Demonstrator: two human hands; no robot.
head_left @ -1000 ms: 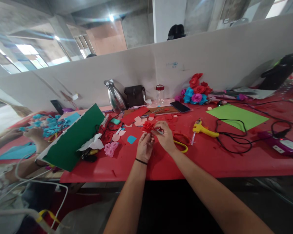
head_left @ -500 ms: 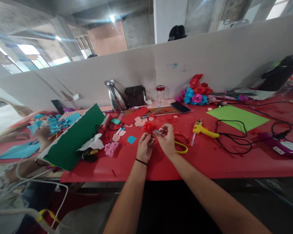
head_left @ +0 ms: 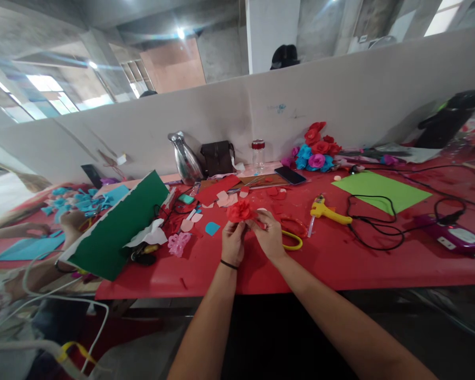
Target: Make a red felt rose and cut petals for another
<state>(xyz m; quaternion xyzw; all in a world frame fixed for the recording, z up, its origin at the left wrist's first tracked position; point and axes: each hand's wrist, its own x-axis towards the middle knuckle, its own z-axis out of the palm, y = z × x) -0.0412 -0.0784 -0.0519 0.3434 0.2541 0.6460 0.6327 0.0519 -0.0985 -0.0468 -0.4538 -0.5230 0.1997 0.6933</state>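
A red paper flower (head_left: 240, 210) is held up over the red table (head_left: 332, 258) between both my hands. My left hand (head_left: 233, 243), with a black band on its wrist, pinches the flower from below. My right hand (head_left: 269, 235) closes on its right side; a small metal tool seen there earlier is hidden now. Loose pink and red petal cut-outs (head_left: 225, 198) lie just behind the flower. Yellow-handled scissors (head_left: 292, 241) rest on the table right beside my right hand.
A yellow glue gun (head_left: 328, 210) with black cords (head_left: 374, 221), a lime green sheet (head_left: 381, 190), a purple device (head_left: 457, 237), a bunch of finished paper flowers (head_left: 315, 150), a phone (head_left: 290, 174), a steel jug (head_left: 184, 157). A green board (head_left: 119, 227) leans left; another person's hands (head_left: 69, 221) work there.
My hands drew slightly nearer to me and the flower turned upward, its petals now facing more toward me. The other person's hand at left shifted among the blue pieces.
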